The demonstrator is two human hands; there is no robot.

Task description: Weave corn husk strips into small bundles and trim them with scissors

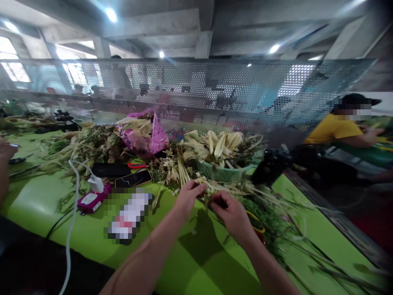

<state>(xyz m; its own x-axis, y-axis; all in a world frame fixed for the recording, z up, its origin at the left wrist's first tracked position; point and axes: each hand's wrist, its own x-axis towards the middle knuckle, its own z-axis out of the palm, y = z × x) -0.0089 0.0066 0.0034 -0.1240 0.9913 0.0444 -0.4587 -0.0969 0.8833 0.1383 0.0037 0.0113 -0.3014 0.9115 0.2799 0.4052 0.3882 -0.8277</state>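
Note:
Above the green table, my left hand (189, 197) pinches a small pale piece of dried corn husk (201, 180) between thumb and fingers. Close by on the right, my right hand (227, 208) is closed, its fingertips at a thin husk strip (206, 201) hanging from that piece; the exact grip is blurred. Behind both hands, a green plastic basket (219, 172) holds a heap of pale dry husks (222, 143). Loose husk strips lie around its base. Green plant fibres (260, 213) and a yellow-handled tool, partly hidden, lie beside my right forearm.
A pink plastic bag (150, 137) of husks stands behind a dark phone (133, 178). A purple power strip (92, 199) with white cable sits left. Perforated metal screen (190, 86) runs behind. A person in yellow (334, 127) sits right; another person's hand (4, 153) shows far left.

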